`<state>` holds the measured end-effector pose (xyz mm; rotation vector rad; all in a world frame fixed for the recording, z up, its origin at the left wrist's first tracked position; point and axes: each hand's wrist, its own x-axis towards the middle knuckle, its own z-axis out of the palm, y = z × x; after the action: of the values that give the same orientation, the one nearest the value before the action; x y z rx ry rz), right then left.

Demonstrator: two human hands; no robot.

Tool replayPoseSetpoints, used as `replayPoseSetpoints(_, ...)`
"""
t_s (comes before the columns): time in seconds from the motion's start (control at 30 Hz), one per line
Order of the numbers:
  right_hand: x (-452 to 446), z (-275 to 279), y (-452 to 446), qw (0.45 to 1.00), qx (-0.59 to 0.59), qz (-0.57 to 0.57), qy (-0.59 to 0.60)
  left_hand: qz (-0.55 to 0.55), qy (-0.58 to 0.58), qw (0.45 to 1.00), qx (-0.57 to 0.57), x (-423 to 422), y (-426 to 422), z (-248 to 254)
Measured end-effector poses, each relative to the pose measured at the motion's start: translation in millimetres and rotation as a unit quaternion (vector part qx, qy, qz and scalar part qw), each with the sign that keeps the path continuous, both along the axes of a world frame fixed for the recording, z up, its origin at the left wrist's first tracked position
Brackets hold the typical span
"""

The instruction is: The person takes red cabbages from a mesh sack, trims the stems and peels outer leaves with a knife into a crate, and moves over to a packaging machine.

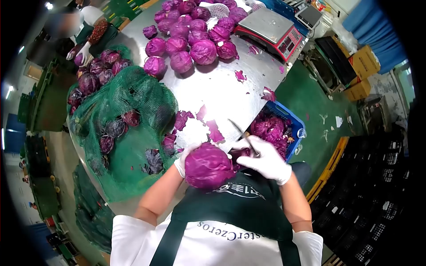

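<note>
A large red cabbage [209, 167] is in front of my apron, at the near edge of the metal table. My left hand [181, 163], in a white glove, is wrapped round its left side; most of the fingers are hidden behind it. My right hand [266, 160], also gloved, grips a knife [238, 127] whose blade points up and left over the table. Just right of the cabbage, dark purple leaf shows beneath my right hand; whether it is attached I cannot tell. Loose leaf pieces [214, 131] lie beyond the cabbage.
Several red cabbages [203, 52] are piled at the back of the metal table [213, 95]. A red scale [268, 33] stands beside them. Left is a green mesh sack [133, 95] with cabbages. A blue crate [293, 117] holds leaves. Another person [91, 35] stands back left.
</note>
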<state>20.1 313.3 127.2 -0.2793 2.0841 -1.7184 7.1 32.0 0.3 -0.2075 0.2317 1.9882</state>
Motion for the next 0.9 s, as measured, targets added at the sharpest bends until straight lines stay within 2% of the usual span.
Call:
replayPoseSetpoints(0.03, 3.9, 0.7, -9.6, 0.999, -0.035, 0.011, 0.017, -0.007, -0.019, 0.999, -0.046, -4.6, -4.1, -2.4)
replayPoseSetpoints(0.07, 5.1, 7.5, -11.8, 0.996, 0.023, 0.084, -0.002, -0.011, -0.035, 0.997, -0.068, -3.1, -6.8, -3.4)
replayPoseSetpoints(0.1, 10.7, 2.8, -20.5, 0.997, 0.004, 0.072, -0.010, -0.014, -0.028, 0.997, -0.065, -2.9, -5.5, -8.1)
replayPoseSetpoints(0.17, 16.9, -9.6, -23.2, 0.995, -0.045, 0.031, -0.078, -0.009, -0.025, 0.990, -0.136, -1.7, -5.8, -13.0)
replayPoseSetpoints(0.3, 24.6, 3.6, -11.6, 0.955, -0.098, 0.073, -0.269, -0.057, -0.033, 0.983, -0.174, -5.7, -0.2, 12.3)
replayPoseSetpoints(0.37, 36.2, 3.0, 11.1, 0.919, -0.233, 0.153, -0.279, -0.060, -0.028, 0.973, -0.223, -6.5, 0.3, 16.3)
replayPoseSetpoints(0.4, 38.3, 5.4, 12.2, 0.920, -0.279, 0.135, -0.241, -0.062, -0.042, 0.974, -0.214, -6.6, -3.7, 14.0)
replayPoseSetpoints(0.43, 36.1, 9.0, 14.6, 0.943, -0.258, 0.092, -0.192, -0.064, -0.045, 0.973, -0.215, -5.4, -4.7, 11.3)
replayPoseSetpoints(0.5, 21.4, 18.1, -1.7, 0.982, -0.087, -0.049, -0.160, -0.075, -0.047, 0.972, -0.220, -6.6, -4.1, 7.9)
replayPoseSetpoints(0.53, 9.4, 11.6, -9.1, 1.000, 0.001, -0.009, -0.013, -0.079, -0.037, 0.972, -0.219, -8.2, 0.3, 11.3)
replayPoseSetpoints(0.63, 6.1, 4.6, -48.0, 0.972, 0.073, 0.047, 0.217, -0.112, 0.017, 0.957, -0.266, -16.5, 7.0, 27.9)
replayPoseSetpoints(0.67, 8.2, -1.5, -46.9, 0.985, 0.043, 0.069, 0.155, -0.086, 0.002, 0.964, -0.252, -13.1, 1.4, -8.1)
replayPoseSetpoints(0.73, 11.6, -1.7, -40.7, 0.993, 0.003, 0.100, 0.065, -0.081, -0.008, 0.969, -0.233, -9.9, -2.0, 2.1)
replayPoseSetpoints(0.77, 16.0, -10.8, -34.5, 0.992, -0.029, 0.093, 0.076, -0.073, -0.024, 0.971, -0.225, -5.4, -2.6, 2.0)
replayPoseSetpoints(0.8, 19.8, -17.3, -23.7, 0.987, -0.100, 0.067, -0.103, -0.062, -0.043, 0.971, -0.225, -2.9, 1.6, 8.9)
replayPoseSetpoints(0.83, 24.0, -25.1, -10.8, 0.945, -0.165, 0.038, -0.279, -0.045, -0.036, 0.971, -0.233, 1.0, -4.7, -9.3)
replayPoseSetpoints(0.9, 38.2, -81.1, 14.7, 0.873, -0.341, -0.116, -0.330, 0.000, -0.118, 0.988, -0.099, 13.5, -2.7, -36.5)
